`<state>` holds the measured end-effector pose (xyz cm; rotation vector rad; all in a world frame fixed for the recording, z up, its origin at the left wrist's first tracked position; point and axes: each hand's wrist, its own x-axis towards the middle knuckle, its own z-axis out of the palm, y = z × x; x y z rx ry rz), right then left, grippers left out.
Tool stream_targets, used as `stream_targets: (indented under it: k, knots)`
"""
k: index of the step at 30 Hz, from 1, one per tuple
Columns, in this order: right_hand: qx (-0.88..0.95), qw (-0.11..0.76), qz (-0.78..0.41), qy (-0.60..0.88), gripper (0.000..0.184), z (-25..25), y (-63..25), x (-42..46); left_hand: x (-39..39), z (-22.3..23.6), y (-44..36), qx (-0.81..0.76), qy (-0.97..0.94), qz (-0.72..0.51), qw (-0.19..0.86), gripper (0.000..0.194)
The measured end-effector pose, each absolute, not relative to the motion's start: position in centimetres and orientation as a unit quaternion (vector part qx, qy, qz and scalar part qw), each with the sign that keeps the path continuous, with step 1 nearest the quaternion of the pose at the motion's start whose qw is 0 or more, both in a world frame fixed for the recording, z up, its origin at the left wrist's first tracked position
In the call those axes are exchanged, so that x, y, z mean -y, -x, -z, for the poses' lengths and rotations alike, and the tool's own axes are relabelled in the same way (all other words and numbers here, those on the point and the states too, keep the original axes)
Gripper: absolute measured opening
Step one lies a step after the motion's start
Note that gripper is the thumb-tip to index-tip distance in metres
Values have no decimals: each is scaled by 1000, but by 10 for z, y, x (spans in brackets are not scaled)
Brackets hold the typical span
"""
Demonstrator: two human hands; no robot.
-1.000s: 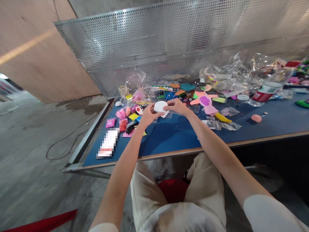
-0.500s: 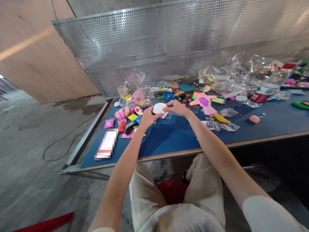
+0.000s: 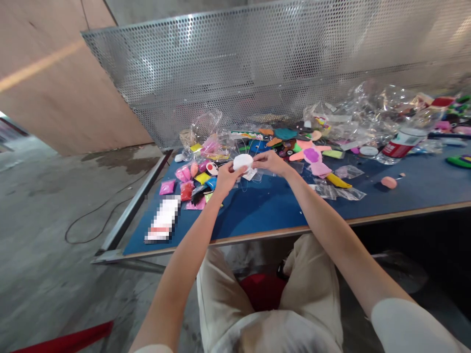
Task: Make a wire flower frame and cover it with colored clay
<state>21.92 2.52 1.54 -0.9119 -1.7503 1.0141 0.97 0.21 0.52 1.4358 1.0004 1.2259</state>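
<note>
A rounded white lump (image 3: 243, 162), which looks like modelling clay, is held up over the blue table. My left hand (image 3: 225, 178) grips its left and lower side, with the thumb along the near edge. At the right edge, my right hand (image 3: 271, 162) has its fingertips pinched together against the lump. Thin pale strands curve out around the lump above and below. A small white paper or tag (image 3: 250, 174) shows just under it; whether it is attached I cannot tell.
Coloured clay packets (image 3: 187, 190) lie left of my hands, near a blurred white card or phone (image 3: 164, 219). Behind are clay shapes and clear wrappers (image 3: 382, 105) along a perforated metal panel (image 3: 235, 63). To the right are a red-labelled bottle (image 3: 399, 146) and a pink clay ball (image 3: 389, 182).
My right fingers have drawn slightly back toward the lump's right edge. My left thumb now lies further up over its near side. The lump has shifted very slightly upward.
</note>
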Motion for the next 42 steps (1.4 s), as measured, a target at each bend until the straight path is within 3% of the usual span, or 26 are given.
stream_targets:
  k: [11,31,42]
  knots:
    - [664,465,-468,351,42,-20,-214,-18,-3,-4,-7,-396,-638,-486,447,50]
    - [604,494,-534,325,48,-12,-212,-24,-7,1,-7,-377,-674,-503,390,61]
    - [670,486,-434,356,41,-12,-201,-22,-6,-1,-7,-413,-652,-512,378,57]
